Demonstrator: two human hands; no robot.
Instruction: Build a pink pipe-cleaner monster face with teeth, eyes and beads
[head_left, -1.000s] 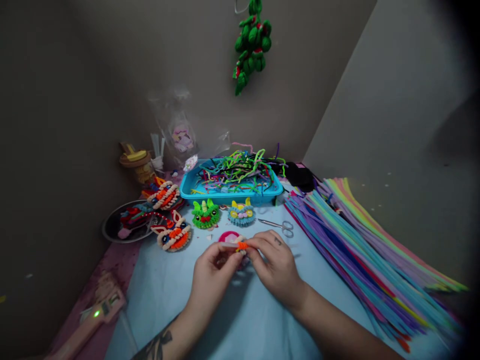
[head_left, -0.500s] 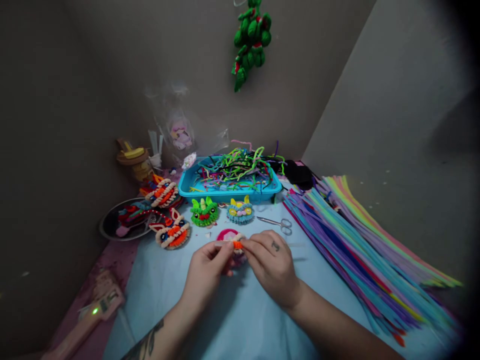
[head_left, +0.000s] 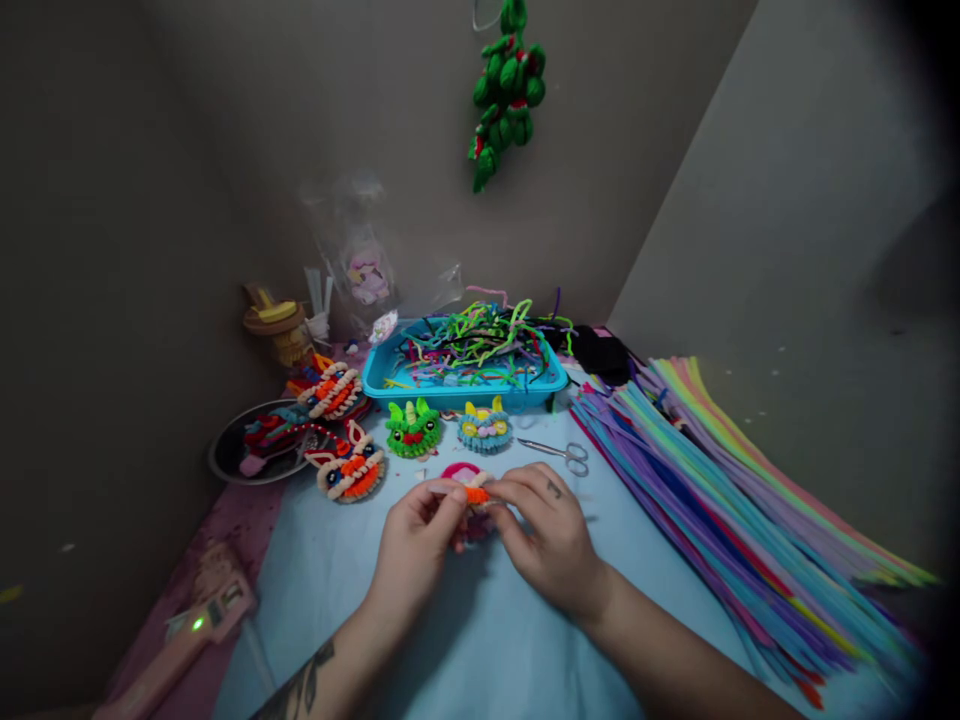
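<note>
My left hand [head_left: 417,552] and my right hand [head_left: 546,536] meet over the light blue mat [head_left: 480,640], fingers pinched together. Between the fingertips sits a short orange pipe cleaner piece [head_left: 475,494] wound on a pale stick. Both hands grip it, one at each end. Just behind them lies a round pink pipe cleaner figure [head_left: 460,472], partly hidden by my fingers. Small scissors [head_left: 559,454] lie a little beyond my right hand.
A green figure [head_left: 412,430] and a blue-yellow figure [head_left: 484,427] stand before a blue tray [head_left: 463,385] of cut pipe cleaners. Long pipe cleaners [head_left: 720,500] fan across the right. Orange-white figures [head_left: 349,474], a dark dish [head_left: 247,455] and a glue gun [head_left: 184,640] lie left. A green ornament [head_left: 506,85] hangs above.
My hands stay together on the orange piece, fingers shifting slightly around it. The view wobbles a little; nothing else on the table has moved.
</note>
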